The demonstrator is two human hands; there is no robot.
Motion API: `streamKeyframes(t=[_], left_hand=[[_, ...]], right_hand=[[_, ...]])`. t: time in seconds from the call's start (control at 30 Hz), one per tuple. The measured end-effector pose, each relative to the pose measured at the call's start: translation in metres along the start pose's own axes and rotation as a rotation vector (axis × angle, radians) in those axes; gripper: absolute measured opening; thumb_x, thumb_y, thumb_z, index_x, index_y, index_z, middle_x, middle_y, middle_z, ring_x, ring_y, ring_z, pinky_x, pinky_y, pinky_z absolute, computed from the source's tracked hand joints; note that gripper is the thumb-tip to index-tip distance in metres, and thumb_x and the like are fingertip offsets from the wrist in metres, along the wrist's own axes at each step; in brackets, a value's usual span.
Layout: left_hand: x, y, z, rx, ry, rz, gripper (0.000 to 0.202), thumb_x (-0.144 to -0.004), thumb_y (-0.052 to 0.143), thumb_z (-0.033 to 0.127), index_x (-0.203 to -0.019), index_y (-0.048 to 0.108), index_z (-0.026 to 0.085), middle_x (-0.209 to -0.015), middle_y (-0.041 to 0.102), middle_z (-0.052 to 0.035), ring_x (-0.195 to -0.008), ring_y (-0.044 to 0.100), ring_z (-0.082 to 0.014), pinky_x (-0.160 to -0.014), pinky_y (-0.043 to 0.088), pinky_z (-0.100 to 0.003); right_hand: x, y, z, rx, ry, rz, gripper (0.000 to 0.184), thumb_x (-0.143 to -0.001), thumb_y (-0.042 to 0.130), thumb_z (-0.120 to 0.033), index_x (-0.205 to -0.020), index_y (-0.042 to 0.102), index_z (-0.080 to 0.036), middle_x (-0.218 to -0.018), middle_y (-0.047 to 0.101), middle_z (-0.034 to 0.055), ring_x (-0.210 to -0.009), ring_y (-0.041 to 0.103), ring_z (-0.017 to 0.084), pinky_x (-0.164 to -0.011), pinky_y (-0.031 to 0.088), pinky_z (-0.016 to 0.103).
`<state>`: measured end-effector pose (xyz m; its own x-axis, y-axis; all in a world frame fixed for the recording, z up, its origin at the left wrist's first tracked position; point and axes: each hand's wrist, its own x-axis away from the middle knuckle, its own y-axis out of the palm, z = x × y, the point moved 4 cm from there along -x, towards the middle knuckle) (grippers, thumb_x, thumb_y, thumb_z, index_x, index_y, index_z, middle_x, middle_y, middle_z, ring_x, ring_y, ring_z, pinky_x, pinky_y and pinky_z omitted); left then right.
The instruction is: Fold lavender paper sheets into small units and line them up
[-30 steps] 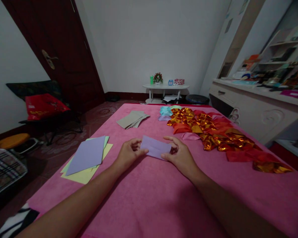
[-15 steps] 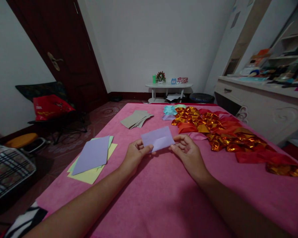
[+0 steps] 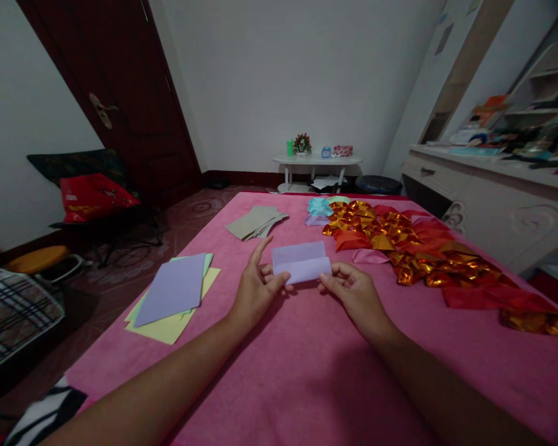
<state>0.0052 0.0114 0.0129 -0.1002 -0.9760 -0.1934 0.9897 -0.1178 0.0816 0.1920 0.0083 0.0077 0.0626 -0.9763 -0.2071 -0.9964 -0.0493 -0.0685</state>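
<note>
Between my hands, above the pink cloth, is a small sheet of purple paper (image 3: pixel 300 261) with a crease running across its middle; its lower part tilts toward me. My left hand (image 3: pixel 258 284) pinches the lower left corner with the thumb in front, while its index finger sticks up away from the sheet. At the lower right corner, my right hand (image 3: pixel 349 285) grips the paper between thumb and curled fingers. Left of my hands lies a stack of purple, green and yellow paper sheets (image 3: pixel 171 291). Beyond them is a fanned pile of greyish paper (image 3: pixel 255 222).
Folded shiny gold and red paper pieces (image 3: pixel 400 238) spread over the right of the pink-covered table (image 3: pixel 279 371). Several blue and purple folded pieces (image 3: pixel 318 207) sit at its back. A white cabinet (image 3: pixel 488 192) stands right; a chair with a red bag (image 3: pixel 95 197) stands left.
The paper has turned to lie more level, and its crease now shows as a fold across the middle. My left index finger has lifted off and points up.
</note>
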Motion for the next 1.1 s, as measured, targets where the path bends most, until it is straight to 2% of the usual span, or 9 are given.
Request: streamKeyframes(t=[0.1,0.17,0.23,0.43,0.53,0.67,0.8,0.93,1.1], left_hand=[[0.001,0.001,-0.001,-0.103,0.060,-0.053,0.068,-0.080,0.063,0.032,-0.140,0.036,0.020,-0.069,0.068,-0.0018,-0.058,0.067,-0.0156,-0.055,0.052,-0.023],[0.002,0.002,-0.004,-0.162,0.086,-0.096,0.045,-0.081,0.062,0.034,-0.123,0.059,0.016,-0.069,0.069,-0.0042,-0.058,0.066,-0.0152,-0.057,0.052,-0.024],[0.002,0.004,-0.006,-0.187,0.094,-0.123,0.032,-0.080,0.062,0.033,-0.104,0.070,0.014,-0.072,0.069,-0.0064,-0.058,0.066,-0.0152,-0.058,0.052,-0.026],[-0.002,0.002,-0.009,-0.038,-0.045,-0.081,0.050,-0.067,0.075,0.028,-0.112,0.063,0.013,-0.065,0.068,-0.0020,-0.057,0.065,-0.0158,-0.057,0.051,-0.026],[-0.004,0.000,-0.011,-0.035,-0.055,-0.081,0.033,-0.063,0.077,0.028,-0.090,0.068,0.012,-0.064,0.067,-0.0021,-0.058,0.062,-0.0144,-0.058,0.048,-0.024],[-0.005,-0.004,-0.009,-0.149,-0.010,-0.061,0.023,-0.068,0.073,0.034,-0.067,0.068,0.012,-0.059,0.063,-0.0007,-0.053,0.053,-0.0099,-0.053,0.041,-0.021],[-0.004,-0.005,-0.003,-0.237,0.033,-0.032,0.030,-0.075,0.065,0.039,-0.061,0.067,0.013,-0.061,0.059,-0.0006,-0.057,0.051,-0.0107,-0.053,0.038,-0.021],[-0.005,-0.005,0.000,-0.273,0.081,-0.011,0.028,-0.075,0.065,0.037,-0.058,0.068,0.015,-0.068,0.062,-0.0024,-0.064,0.054,-0.0128,-0.058,0.040,-0.022],[-0.005,-0.008,-0.004,-0.258,0.031,0.032,0.024,-0.074,0.066,0.035,-0.062,0.070,0.015,-0.067,0.063,-0.0020,-0.062,0.053,-0.0125,-0.056,0.039,-0.022]], right_hand=[[0.000,0.000,-0.001,0.026,-0.004,-0.009,0.027,-0.076,0.064,-0.043,-0.070,0.061,-0.016,-0.064,0.062,0.0014,-0.062,0.057,0.014,-0.061,0.045,0.025],[0.000,0.000,-0.001,0.034,0.000,-0.016,0.029,-0.077,0.063,-0.044,-0.071,0.063,-0.016,-0.064,0.062,0.0018,-0.063,0.057,0.014,-0.061,0.046,0.026],[0.000,0.000,-0.001,0.051,-0.010,-0.023,0.029,-0.077,0.062,-0.044,-0.071,0.064,-0.016,-0.064,0.061,0.0018,-0.063,0.057,0.015,-0.060,0.045,0.026],[0.002,0.000,-0.008,0.236,-0.169,-0.016,0.022,-0.078,0.062,-0.033,-0.063,0.065,-0.017,-0.066,0.059,0.0019,-0.065,0.054,0.015,-0.059,0.042,0.026],[0.004,0.001,-0.011,0.258,-0.205,-0.041,0.015,-0.079,0.061,-0.028,-0.068,0.068,-0.019,-0.071,0.059,0.0018,-0.069,0.055,0.016,-0.064,0.044,0.027],[0.005,0.003,-0.011,0.249,-0.200,-0.057,0.015,-0.079,0.061,-0.026,-0.067,0.067,-0.020,-0.074,0.058,0.0020,-0.073,0.055,0.016,-0.067,0.044,0.027],[0.004,0.003,-0.012,0.236,-0.207,-0.086,0.028,-0.084,0.055,-0.032,-0.060,0.062,-0.019,-0.073,0.055,0.0025,-0.072,0.054,0.016,-0.064,0.043,0.026],[0.003,0.003,-0.012,0.175,-0.168,-0.113,0.035,-0.086,0.052,-0.039,-0.061,0.063,-0.018,-0.077,0.054,0.0037,-0.071,0.053,0.015,-0.060,0.042,0.025],[0.003,-0.001,-0.011,0.135,-0.114,-0.028,0.032,-0.079,0.061,-0.038,-0.056,0.062,-0.017,-0.071,0.054,0.0026,-0.067,0.051,0.014,-0.057,0.040,0.024]])
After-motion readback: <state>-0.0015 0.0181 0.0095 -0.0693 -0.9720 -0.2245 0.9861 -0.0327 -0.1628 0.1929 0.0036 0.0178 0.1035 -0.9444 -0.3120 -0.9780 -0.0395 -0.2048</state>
